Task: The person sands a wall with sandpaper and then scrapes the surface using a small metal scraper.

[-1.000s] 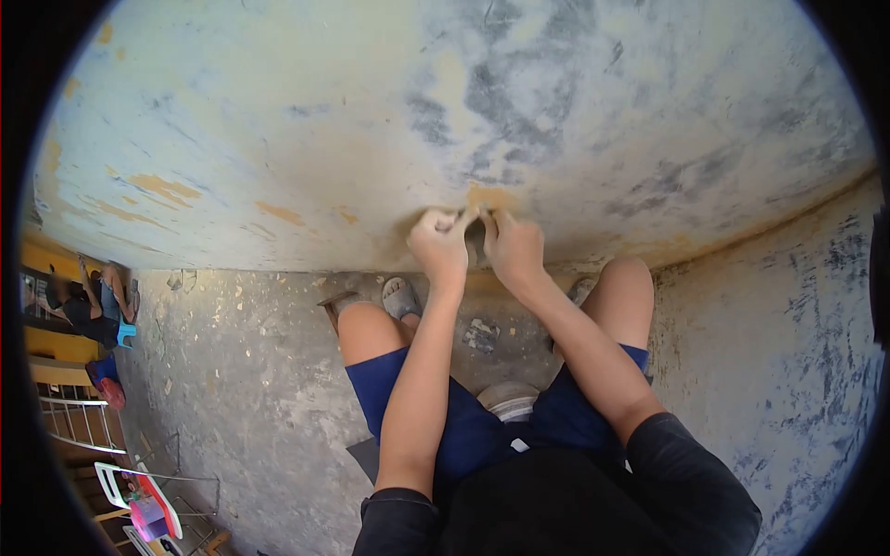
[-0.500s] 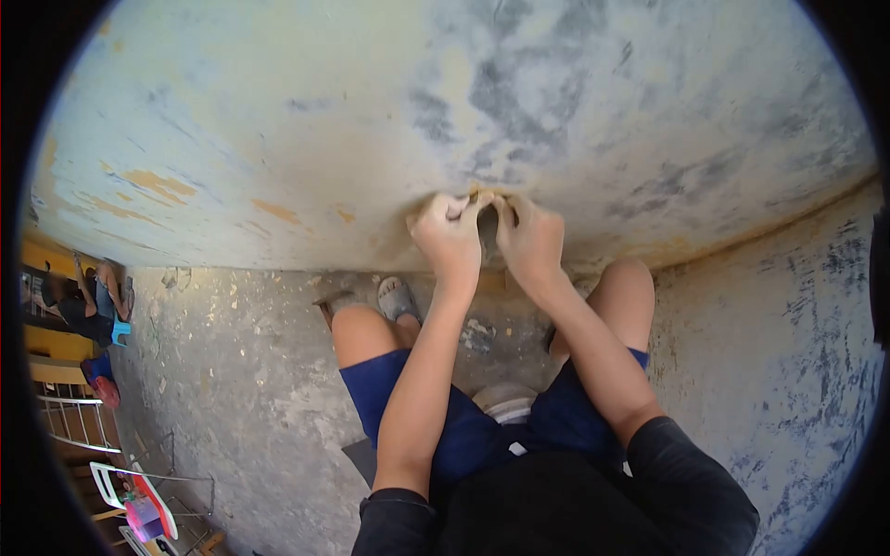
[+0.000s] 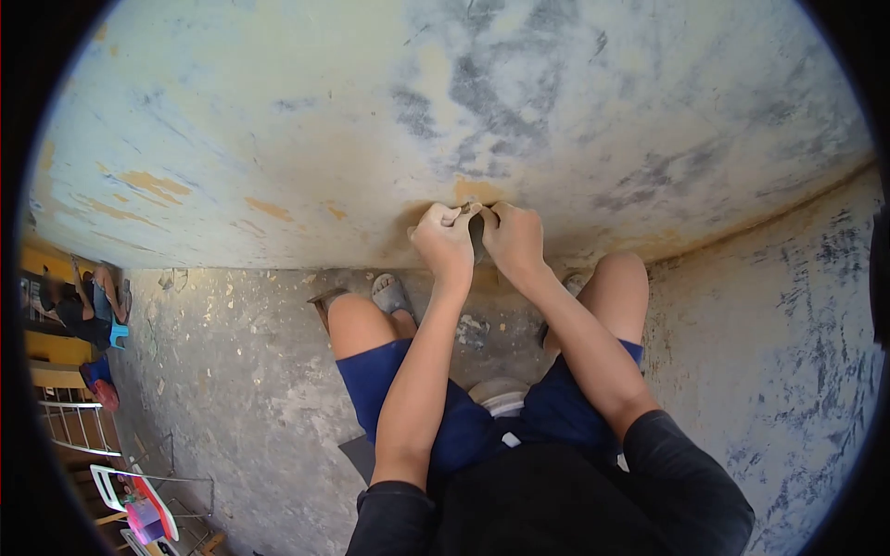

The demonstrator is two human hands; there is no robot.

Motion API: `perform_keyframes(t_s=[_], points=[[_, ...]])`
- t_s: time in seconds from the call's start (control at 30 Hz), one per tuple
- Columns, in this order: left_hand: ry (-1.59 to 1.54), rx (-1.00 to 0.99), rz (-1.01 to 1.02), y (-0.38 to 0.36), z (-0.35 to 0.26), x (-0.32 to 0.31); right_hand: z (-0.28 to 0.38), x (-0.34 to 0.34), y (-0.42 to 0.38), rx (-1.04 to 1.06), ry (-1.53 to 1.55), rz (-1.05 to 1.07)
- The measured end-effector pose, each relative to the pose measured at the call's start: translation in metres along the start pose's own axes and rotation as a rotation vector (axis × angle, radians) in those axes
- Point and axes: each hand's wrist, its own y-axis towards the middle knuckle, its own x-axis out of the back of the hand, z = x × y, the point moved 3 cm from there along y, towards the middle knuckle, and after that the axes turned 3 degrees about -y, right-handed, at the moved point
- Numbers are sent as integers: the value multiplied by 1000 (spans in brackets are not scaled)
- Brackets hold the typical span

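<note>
A wall [image 3: 306, 120] with worn, patchy paint, grey smudges and orange-yellow spots rises in front of me. My left hand [image 3: 443, 236] is closed in a pinch near the base of the wall, knuckles up. Beside it my right hand [image 3: 513, 237] is closed too, its fingertips close to those of my left hand. Both hands look dusty. Something small shows between the fingertips, too small to make out. Just above them is an orange-yellow patch [image 3: 477, 188] on the wall.
The rough grey floor [image 3: 232, 371] has pale flecks. A wooden piece [image 3: 324, 298] lies by my left knee. At the far left a person [image 3: 85, 306] sits on a blue stool [image 3: 119, 334], near a metal rack [image 3: 79, 426] and a chair holding a purple container [image 3: 144, 519].
Both hands have shifted slightly left and a little down in the view. More of the orange-yellow patch above them shows now.
</note>
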Motion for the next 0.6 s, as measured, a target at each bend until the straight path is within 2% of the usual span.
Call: perform_keyframes(t_s=[0.07,0.13,0.27,0.3,0.33,0.37,0.43,0.53,0.6], points=[[-77,9,-6,11,-27,9,11,11,10,12,38,-18],[-193,74,22,19,-41,13,24,31,16,44,95,-136],[-150,116,21,-2,2,1,-3,-5,-6,-16,-21,4],[-35,-33,7,-1,4,0,0,0,-4,-4,-12,12],[-44,-40,-2,9,-15,2,5,6,3,12,-4,20],[-126,36,4,13,-28,7,8,10,7,11,-5,26],[-195,133,20,11,-28,8,22,30,13,44,72,-129],[-176,42,27,9,-12,2,-3,-4,-5,-19,-76,26],[-120,160,69,-4,9,-4,-9,-6,-8,-29,-90,85]])
